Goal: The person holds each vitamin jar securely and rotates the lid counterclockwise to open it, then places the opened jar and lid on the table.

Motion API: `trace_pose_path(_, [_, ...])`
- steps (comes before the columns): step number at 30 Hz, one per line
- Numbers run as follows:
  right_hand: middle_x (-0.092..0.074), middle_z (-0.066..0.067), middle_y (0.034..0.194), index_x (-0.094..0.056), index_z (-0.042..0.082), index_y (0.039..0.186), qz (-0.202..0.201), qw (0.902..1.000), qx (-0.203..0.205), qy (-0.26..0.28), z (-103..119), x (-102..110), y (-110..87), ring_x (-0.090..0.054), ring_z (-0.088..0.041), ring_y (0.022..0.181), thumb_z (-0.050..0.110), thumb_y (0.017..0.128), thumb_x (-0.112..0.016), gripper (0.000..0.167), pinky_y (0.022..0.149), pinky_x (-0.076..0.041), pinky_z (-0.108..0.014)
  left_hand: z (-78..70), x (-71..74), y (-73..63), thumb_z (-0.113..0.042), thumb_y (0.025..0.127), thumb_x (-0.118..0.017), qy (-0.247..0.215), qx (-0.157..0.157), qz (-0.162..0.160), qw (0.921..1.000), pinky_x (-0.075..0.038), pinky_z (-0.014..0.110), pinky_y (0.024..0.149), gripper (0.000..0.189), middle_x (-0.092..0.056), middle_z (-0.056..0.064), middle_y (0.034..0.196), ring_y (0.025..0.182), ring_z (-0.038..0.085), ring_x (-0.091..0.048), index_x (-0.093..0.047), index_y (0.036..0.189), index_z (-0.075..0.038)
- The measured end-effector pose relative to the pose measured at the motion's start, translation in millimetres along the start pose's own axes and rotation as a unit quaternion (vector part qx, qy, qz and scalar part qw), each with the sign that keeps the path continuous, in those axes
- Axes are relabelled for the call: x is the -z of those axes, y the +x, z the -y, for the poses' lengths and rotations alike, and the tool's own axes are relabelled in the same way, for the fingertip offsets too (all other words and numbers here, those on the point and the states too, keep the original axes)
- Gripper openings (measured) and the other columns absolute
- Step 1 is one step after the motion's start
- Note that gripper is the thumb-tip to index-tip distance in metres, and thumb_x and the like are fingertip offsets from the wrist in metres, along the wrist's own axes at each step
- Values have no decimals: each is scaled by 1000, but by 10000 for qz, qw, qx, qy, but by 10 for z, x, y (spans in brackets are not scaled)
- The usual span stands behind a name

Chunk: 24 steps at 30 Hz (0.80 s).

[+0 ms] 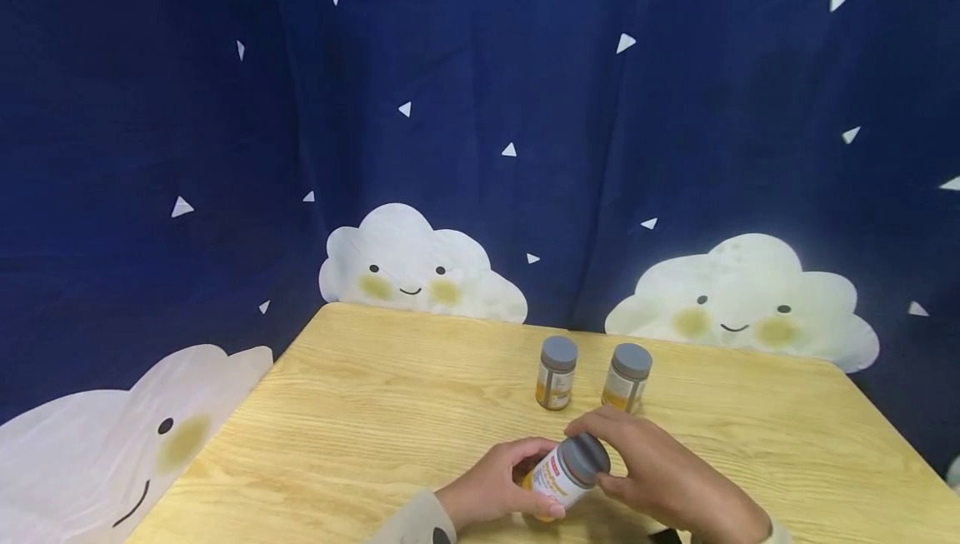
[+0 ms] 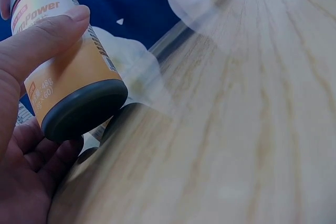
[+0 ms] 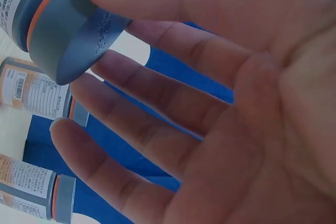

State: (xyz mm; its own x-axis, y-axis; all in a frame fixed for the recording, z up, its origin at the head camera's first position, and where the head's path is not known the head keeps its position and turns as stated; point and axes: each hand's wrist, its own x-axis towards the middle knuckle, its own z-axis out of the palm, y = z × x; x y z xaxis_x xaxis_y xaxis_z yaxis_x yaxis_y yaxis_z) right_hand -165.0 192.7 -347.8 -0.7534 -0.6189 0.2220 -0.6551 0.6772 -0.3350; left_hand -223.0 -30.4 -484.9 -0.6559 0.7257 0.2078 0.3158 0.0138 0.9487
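A supplement bottle with an orange and white label and a grey cap is tilted above the table, its cap toward the right. My left hand grips its body, the thumb lying across the label in the left wrist view, where the dark base shows. With thumb and fingertips, my right hand pinches the cap. An orange ring runs below the cap in the right wrist view. Whether the cap is loose I cannot tell.
Two similar capped bottles stand upright behind my hands, one bottle left of the other bottle. The wooden table reaches back to a dark blue curtain printed with clouds.
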Motion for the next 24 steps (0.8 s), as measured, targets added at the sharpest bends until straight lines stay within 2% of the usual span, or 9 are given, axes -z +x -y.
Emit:
trace_pose_path(4, [-62, 8, 116, -62, 22, 118, 44, 9997, -228, -20, 17, 10, 3, -59, -16, 104, 17, 77, -81, 45, 85, -51, -39, -6, 1, -12, -34, 83, -76, -36, 89, 17, 10000, -46, 25, 94, 55, -62, -10, 121, 108, 8, -58, -54, 133, -26])
trace_pose_path(8, [-65, 6, 113, -64, 18, 117, -209, 9984, -481, -230, 42, 18, -12, -62, -17, 98, 34, 83, -76, 39, 79, -52, -38, -13, -4, -12, -35, 83, -76, -49, 125, 42, 9999, -46, 25, 94, 54, -62, -10, 121, 108, 8, -59, -55, 132, -27])
trace_pose_path(11, [-67, 7, 104, -66, 16, 112, -324, 9958, -815, -277, 66, 25, -13, -63, -15, 88, 44, 86, -69, 38, 70, -51, -33, -12, -6, -4, -35, 83, -77, -106, 124, 55, 9999, -45, 25, 94, 54, -62, -10, 121, 108, 8, -58, -55, 132, -26])
trace_pose_path(17, [-62, 8, 77, -68, 19, 96, -37, 9821, -1870, -229, 93, 30, 11, -56, -10, 65, 55, 85, -65, 38, 53, -44, -31, 1, -8, 19, -34, 83, -77, -242, 82, 99, 9996, -44, 26, 97, 53, -61, -8, 124, 111, 10, -57, -56, 131, -25])
trace_pose_path(20, [-52, 12, 62, -63, 22, 81, -38, 9785, -2027, -384, 104, 7, 5, -46, -7, 55, 59, 85, -62, 37, 47, -38, -28, -3, -12, 14, -34, 83, -77, -146, 71, 76, 9998, -44, 26, 97, 53, -61, -9, 123, 111, 9, -57, -56, 131, -25])
trace_pose_path(24, [-41, 13, 51, -56, 24, 70, -182, 9797, -1937, -483, 121, -22, -2, -39, -5, 47, 60, 87, -59, 40, 43, -33, -25, -12, -16, 3, -33, 83, -77, -61, 56, 57, 9999, -44, 26, 97, 52, -62, -9, 122, 110, 9, -58, -57, 131, -25])
